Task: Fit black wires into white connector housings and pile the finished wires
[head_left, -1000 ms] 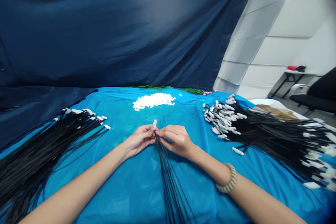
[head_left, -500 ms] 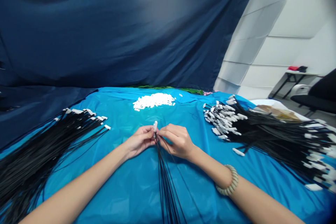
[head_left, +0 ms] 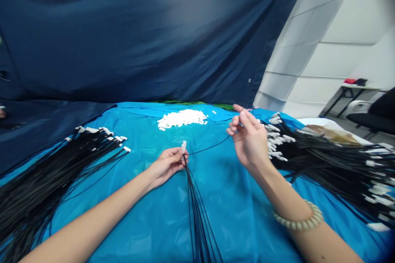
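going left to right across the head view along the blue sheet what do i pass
long black cable bundle with white plastic ends → bare left hand → small white plastic connector → thin black cable → bare right hand → second long black cable bundle with white plastic ends

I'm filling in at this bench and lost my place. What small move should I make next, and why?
Probably draw the thin black cord further out with your right hand while your left hand pinches the white connector: the cord runs from there to your raised fingers, and the other cords hang below.
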A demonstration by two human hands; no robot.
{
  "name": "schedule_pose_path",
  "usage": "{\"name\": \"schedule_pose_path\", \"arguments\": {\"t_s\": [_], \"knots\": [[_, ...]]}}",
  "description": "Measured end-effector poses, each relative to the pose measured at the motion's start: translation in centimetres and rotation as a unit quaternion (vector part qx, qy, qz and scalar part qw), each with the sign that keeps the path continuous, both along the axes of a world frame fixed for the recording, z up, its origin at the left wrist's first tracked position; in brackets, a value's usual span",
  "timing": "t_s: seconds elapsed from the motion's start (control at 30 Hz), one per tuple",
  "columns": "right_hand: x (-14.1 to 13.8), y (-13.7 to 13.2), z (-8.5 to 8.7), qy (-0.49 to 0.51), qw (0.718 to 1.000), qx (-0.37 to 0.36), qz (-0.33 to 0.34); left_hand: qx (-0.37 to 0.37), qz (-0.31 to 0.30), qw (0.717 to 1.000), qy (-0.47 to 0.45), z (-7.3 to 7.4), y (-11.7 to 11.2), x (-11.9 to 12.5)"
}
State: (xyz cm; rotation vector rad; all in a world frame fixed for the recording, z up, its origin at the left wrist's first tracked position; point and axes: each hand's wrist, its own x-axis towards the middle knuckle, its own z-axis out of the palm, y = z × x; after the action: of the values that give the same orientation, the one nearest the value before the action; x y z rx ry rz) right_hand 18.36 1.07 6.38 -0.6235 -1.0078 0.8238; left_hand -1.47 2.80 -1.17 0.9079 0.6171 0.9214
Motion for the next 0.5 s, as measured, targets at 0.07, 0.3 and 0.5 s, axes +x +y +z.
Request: {"name": "schedule_pose_path", "arguments": {"t_s": [0.07,0.3,0.5], "knots": [[1.3,0.3,0.4,-0.010,0.996,0.032,-0.085,0.000,0.004,1.000,0.003,0.1,-0.1,0.2],[0.1,-0.3,-1.3,-0.288,0.929,0.104,-0.209,-0.008,0.028,1.000,0.010,0.3,-0.6,0.7],[-3.2,-1.7,-3.5,-0.413,0.889,0.137,-0.145,-0.002,0.038,0.999,-0.002,0.3,-0.8,0.8]]}}
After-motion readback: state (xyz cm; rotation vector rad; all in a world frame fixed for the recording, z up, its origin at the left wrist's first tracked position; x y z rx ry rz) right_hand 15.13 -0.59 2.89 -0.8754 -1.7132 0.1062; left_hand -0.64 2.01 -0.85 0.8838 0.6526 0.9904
